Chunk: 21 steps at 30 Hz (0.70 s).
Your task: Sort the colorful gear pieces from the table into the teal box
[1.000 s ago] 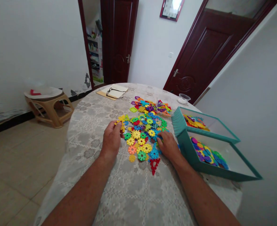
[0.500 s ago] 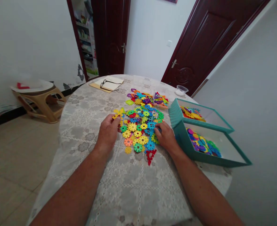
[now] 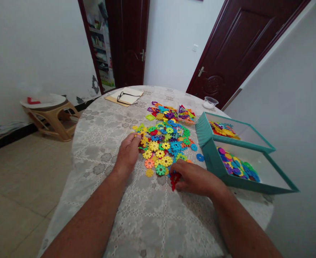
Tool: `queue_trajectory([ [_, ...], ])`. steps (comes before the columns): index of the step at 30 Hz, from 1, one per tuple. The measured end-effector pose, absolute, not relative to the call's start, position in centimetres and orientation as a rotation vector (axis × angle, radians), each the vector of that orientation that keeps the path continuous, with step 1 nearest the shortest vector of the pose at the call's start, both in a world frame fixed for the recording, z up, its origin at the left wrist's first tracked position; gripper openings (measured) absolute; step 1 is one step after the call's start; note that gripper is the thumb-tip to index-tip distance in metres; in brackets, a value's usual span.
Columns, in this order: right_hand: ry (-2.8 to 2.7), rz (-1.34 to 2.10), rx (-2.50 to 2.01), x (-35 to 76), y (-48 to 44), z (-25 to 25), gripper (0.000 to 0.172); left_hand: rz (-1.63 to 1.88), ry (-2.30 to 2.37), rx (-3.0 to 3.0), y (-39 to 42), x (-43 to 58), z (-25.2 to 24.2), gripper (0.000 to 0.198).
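A heap of bright plastic gear-shaped pieces (image 3: pixel 165 143) lies spread over the middle of a round table with a lace cloth (image 3: pixel 152 215). My left hand (image 3: pixel 128 154) rests at the heap's left edge, its fingers pinched on a yellow-and-green piece (image 3: pixel 141 138). My right hand (image 3: pixel 195 177) is at the heap's near edge, fingers curled over a red triangular piece (image 3: pixel 174 179) that shows only in part beneath them.
A teal two-part box (image 3: pixel 214 157) with more coloured pieces stands at the right. A second pile (image 3: pixel 170 111), a notebook with glasses (image 3: pixel 125 96) and a small plastic cup (image 3: pixel 209 103) lie farther back. A low stool (image 3: pixel 49 114) stands on the floor at left.
My right hand has drawn back from the middle of the heap toward me and closed over the red triangle. My left hand stays at the heap's left edge with its piece.
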State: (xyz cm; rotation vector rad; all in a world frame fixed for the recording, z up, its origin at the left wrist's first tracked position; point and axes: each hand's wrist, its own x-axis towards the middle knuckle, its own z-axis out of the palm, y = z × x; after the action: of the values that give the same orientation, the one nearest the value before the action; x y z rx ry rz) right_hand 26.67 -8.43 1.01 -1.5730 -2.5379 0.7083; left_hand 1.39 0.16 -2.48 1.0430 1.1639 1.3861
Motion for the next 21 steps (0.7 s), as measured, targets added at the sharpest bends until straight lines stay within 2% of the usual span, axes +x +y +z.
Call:
queue_trajectory([
  [3, -2.517, 0.719, -1.583, 26.8, -8.2, 0.8, 0.028, 1.320, 1.130, 0.979, 0.0, 1.6, -2.3, 0.029],
  [8, -2.454, 0.957, -1.385, 27.3, -7.2, 1.9, 0.003, 1.104, 1.117, 1.153, -0.7, 1.9, -1.6, 0.035],
  [14, -1.780, 0.992, -1.358, 25.2, -5.8, 0.0, 0.021, 0.824, 0.912, 1.407, -1.8, 2.0, -0.8, 0.037],
  [17, -1.697, 1.004, -1.313, 24.3, -5.4, -1.3, 0.035, 0.725, 0.791, 1.504, -2.2, 1.8, -0.9, 0.031],
  [19, -1.760, 0.928, -1.353, 24.1, -5.3, -1.5, 0.030, 0.698, 0.725, 1.545, -2.2, 1.7, -1.2, 0.026],
  [21, -1.842, 0.822, -1.420, 24.0, -5.3, -1.4, 0.017, 0.702, 0.699, 1.533, -2.2, 1.6, -1.5, 0.023],
])
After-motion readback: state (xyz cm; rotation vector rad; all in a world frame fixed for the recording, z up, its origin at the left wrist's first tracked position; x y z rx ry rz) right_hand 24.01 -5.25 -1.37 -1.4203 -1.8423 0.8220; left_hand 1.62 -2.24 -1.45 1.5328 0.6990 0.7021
